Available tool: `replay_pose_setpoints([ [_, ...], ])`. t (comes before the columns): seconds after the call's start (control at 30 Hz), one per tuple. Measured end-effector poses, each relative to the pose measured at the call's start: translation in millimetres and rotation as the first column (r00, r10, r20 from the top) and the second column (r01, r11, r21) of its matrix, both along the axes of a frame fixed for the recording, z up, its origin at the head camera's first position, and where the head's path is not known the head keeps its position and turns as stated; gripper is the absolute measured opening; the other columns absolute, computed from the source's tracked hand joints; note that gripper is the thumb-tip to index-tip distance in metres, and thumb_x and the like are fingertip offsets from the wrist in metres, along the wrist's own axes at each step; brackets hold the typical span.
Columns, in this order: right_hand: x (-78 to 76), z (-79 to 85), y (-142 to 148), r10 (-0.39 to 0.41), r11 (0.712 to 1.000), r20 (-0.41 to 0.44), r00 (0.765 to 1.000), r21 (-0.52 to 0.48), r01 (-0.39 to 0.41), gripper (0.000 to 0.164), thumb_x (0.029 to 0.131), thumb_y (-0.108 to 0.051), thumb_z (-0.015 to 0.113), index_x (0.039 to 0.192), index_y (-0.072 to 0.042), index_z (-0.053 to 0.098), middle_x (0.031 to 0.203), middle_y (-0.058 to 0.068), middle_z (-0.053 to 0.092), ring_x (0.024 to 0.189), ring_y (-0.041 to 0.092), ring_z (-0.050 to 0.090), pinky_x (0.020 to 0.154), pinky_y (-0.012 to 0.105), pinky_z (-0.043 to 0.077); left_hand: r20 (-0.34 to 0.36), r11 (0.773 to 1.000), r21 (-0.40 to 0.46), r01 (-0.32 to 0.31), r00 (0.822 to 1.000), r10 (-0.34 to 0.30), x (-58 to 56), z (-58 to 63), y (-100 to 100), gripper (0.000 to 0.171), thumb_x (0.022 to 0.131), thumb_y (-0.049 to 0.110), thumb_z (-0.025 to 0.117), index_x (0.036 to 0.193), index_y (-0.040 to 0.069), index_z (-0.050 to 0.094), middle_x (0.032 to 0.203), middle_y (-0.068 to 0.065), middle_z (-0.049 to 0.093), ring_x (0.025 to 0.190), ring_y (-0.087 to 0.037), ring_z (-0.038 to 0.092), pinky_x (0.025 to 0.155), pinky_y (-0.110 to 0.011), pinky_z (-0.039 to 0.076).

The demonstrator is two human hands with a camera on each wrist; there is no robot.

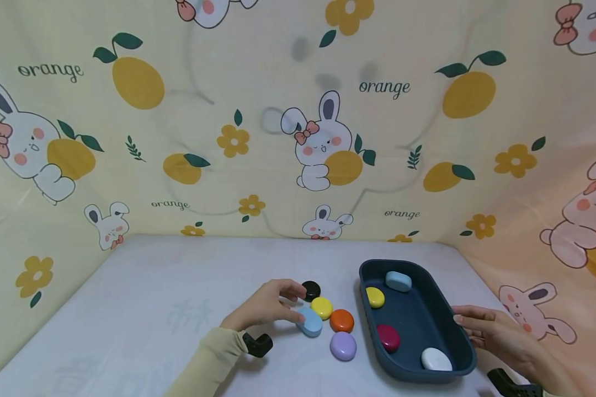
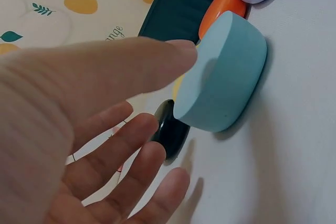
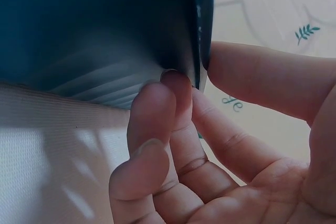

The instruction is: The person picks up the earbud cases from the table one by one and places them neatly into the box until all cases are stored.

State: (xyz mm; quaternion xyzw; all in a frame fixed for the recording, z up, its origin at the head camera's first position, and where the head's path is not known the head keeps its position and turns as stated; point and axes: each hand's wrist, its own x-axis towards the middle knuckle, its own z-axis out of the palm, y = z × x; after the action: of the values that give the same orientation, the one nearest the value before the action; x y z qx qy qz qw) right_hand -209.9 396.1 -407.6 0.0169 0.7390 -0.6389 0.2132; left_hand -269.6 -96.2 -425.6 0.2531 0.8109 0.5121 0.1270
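Note:
My left hand (image 1: pixel 268 302) is spread over the group of smooth, pebble-like pieces on the table. Its thumb tip lies right at a thick light blue oval piece (image 2: pixel 231 77). The other fingers are apart, near a glossy black round piece (image 1: pixel 311 290). Close by are a yellow piece (image 1: pixel 321 308), an orange one (image 1: pixel 342 321) and a lilac one (image 1: pixel 343 346). On the right, my right hand (image 1: pixel 501 336) holds the side of a dark blue tray (image 1: pixel 412 320), thumb at the rim and bent fingers against the outer wall (image 3: pixel 105 82).
Inside the tray lie a light blue oval piece (image 1: pixel 398 281), a yellow one (image 1: pixel 375 298), a dark red one (image 1: pixel 388 338) and a white one (image 1: pixel 436 359). A white cloth covers the table (image 1: pixel 144 309). Printed curtains (image 1: pixel 258 71) rise behind and at both sides.

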Motion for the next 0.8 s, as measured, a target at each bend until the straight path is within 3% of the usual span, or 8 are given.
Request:
replay_pose_setpoints([
  [0.3,-0.4,0.0,-0.4,0.001,1.000,-0.004,1.000,0.003,-0.001,0.022,0.103,-0.018,0.054,0.119,-0.013,0.068,0.111,-0.001,0.068,0.097,0.023,0.062,0.086,0.037,0.052,-0.024,0.999,-0.041,-0.003,1.000,0.002,-2.0,-4.9,2.0,0.050,0.074,0.015,0.088,0.118,0.006,0.065,0.114,-0.003,0.065,0.106,-0.024,0.059,0.089,-0.036,0.052],
  [0.8,-1.5,0.3,0.7,0.017,1.000,-0.014,1.000,-0.006,-0.017,0.024,0.104,-0.018,0.052,0.121,-0.012,0.066,0.112,-0.001,0.067,0.097,0.023,0.062,0.087,0.036,0.052,-0.017,0.999,-0.053,-0.010,1.000,0.009,-0.5,-2.6,5.3,0.051,0.074,0.015,0.088,0.118,0.006,0.065,0.114,-0.002,0.065,0.106,-0.023,0.060,0.088,-0.034,0.052],
])
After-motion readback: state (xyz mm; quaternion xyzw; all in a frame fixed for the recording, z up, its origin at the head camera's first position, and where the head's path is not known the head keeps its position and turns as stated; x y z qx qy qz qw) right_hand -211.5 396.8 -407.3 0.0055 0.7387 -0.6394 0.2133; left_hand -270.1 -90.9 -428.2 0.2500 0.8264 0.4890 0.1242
